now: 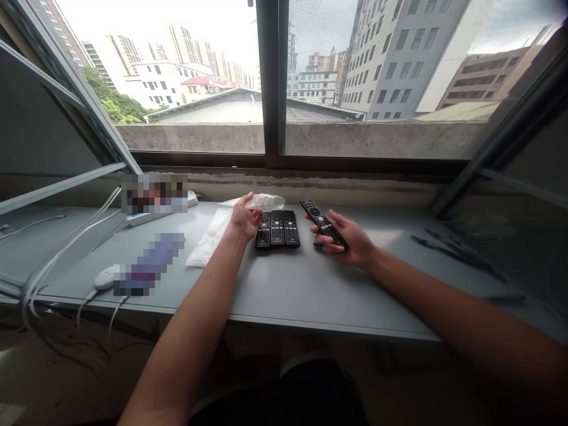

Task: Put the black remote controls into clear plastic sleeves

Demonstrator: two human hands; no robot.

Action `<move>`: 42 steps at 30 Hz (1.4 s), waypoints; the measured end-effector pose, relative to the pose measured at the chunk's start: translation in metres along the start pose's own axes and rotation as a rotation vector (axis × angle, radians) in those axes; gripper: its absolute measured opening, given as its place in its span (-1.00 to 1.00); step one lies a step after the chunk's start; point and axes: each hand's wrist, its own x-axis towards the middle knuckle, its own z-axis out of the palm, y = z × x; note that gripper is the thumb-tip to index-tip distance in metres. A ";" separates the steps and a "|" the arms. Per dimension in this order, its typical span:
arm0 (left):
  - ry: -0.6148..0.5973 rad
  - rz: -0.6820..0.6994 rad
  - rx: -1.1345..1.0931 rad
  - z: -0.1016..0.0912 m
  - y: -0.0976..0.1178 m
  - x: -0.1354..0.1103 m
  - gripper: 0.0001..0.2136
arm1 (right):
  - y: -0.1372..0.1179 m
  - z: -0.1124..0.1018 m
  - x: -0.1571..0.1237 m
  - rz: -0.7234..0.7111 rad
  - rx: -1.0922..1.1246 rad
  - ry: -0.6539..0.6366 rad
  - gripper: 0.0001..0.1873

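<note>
**Remote controls on a window desk: three in a row, one in hand**

The window (270, 77) spanned the far side of the view, with the grey desk (284, 296) running beneath it. White cables (66, 248) trailed over the desk's left part, and dark, flat items (452, 248), too blurred to identify, lay at the right. A clear plastic bag (208, 239) lay flat left of centre, and a second, crumpled bag (265, 201) lay behind it near the sill.

Three black remotes (277, 228) lay side by side, touching, buttons up, at the desk's middle. The left hand (243, 220) was loosely spread and held nothing, its fingertips just beside the leftmost of the three. The right hand (350, 242), palm up, was closed around the lower end of a fourth remote (323, 223), just right of the row and apart from it.

By this layout, the row appeared three units complete. The fourth remained outside it, in the grasp. No further remotes were visible.
</note>
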 end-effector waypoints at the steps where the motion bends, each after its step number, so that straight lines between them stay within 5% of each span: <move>1: -0.001 0.004 0.005 0.000 0.000 0.000 -0.89 | 0.000 0.000 0.000 0.011 0.010 -0.017 -0.55; 22: 0.005 0.024 -0.001 -0.004 0.000 0.005 -0.91 | 0.005 -0.006 -0.001 0.008 -0.127 0.087 -0.74; 28: 0.028 0.042 -0.002 -0.004 -0.001 0.005 -0.90 | 0.003 0.000 -0.001 0.077 -0.102 0.049 -0.77; 42: 0.043 0.041 -0.004 -0.007 0.000 0.010 -0.91 | 0.007 0.001 -0.001 -0.064 -0.090 -0.042 -0.74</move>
